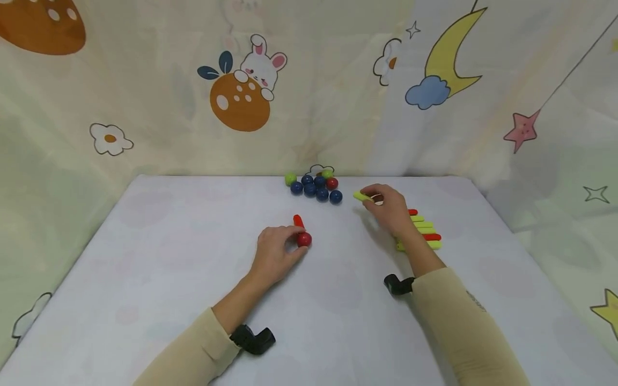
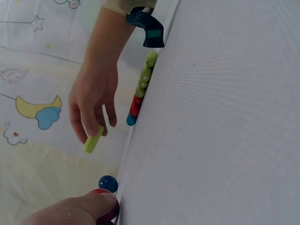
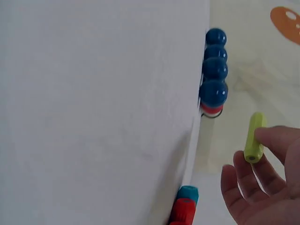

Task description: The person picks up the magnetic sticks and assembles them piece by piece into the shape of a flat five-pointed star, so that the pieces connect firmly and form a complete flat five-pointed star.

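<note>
Near the middle of the table, my left hand (image 1: 276, 251) pinches a red ball (image 1: 304, 239) between thumb and fingers. A red stick (image 1: 298, 220) lies just beyond that ball; whether they are joined I cannot tell. My right hand (image 1: 390, 206) holds a short yellow-green stick (image 3: 254, 140) between thumb and fingertips, raised above the table. In the left wrist view this yellow-green stick (image 2: 94, 140) points down from the right hand's fingers. Under the right forearm lies a row of yellow-green and red sticks (image 1: 427, 230), partly hidden by the arm.
At the table's far edge sits a cluster of dark blue balls (image 1: 322, 194), with a red ball (image 1: 331, 183) and green balls (image 1: 290, 179) among them. A blue-green stick (image 3: 188, 192) shows at the row's end. A patterned cloth (image 1: 328, 107) hangs behind the white table (image 1: 193, 214).
</note>
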`<state>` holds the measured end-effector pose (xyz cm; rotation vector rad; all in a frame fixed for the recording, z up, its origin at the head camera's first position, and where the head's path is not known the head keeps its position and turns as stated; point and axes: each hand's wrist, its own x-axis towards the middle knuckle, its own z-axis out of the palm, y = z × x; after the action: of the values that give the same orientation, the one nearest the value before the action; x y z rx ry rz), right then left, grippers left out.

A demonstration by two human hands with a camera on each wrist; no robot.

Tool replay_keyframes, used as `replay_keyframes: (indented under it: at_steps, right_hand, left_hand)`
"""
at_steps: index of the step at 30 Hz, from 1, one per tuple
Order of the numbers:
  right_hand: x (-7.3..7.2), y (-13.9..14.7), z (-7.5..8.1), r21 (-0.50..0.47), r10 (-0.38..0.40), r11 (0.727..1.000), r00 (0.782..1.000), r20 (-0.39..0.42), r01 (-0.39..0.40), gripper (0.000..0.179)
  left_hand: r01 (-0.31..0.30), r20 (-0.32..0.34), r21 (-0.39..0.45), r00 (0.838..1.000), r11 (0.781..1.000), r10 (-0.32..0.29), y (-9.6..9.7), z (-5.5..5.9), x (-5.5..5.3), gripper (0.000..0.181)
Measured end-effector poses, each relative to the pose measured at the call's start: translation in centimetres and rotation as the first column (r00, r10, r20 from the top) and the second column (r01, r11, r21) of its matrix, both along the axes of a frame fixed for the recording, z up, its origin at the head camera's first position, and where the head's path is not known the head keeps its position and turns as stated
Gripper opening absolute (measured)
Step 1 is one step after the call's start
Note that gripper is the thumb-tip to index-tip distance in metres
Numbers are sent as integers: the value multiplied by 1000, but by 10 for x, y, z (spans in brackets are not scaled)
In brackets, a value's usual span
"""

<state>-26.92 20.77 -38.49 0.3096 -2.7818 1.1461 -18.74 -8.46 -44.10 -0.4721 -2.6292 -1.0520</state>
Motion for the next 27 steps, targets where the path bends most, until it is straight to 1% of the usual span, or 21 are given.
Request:
replay_keyframes:
  at_steps: [4,11,14,17,21,24,27]
  right_hand:
    - [9,-10,0,16,71,997,996,53,-72,29]
    - [23,-25,-3,26,181,983,981,68,-183,26]
    - [31,-33,-3,39,244,968,964,106,-250,25]
    - [37,-40,-5,46,319,943,937,142,-328,26]
    - [40,-49,-9,30,398,913,905,152,-407,27]
    - [41,-54,-12,22,431,899,891,144,-438,26]
    - [42,-59,-13,21,445,892,885,138,-452,25]
  left_hand:
    - [-15,14,-3,1000,1000,15,-1,0,0,37]
    - [-29,32,3,999,1000,29,-2,0,1,37]
    - [-32,40,8,999,999,31,-2,1,1,36]
    - [-33,42,6,999,999,33,-1,1,0,36]
    - [-33,28,12,999,999,33,-2,2,-1,36]
    - [-35,20,17,999,999,35,-2,2,-1,35]
    - [-34,19,10,999,999,34,-2,0,-1,35]
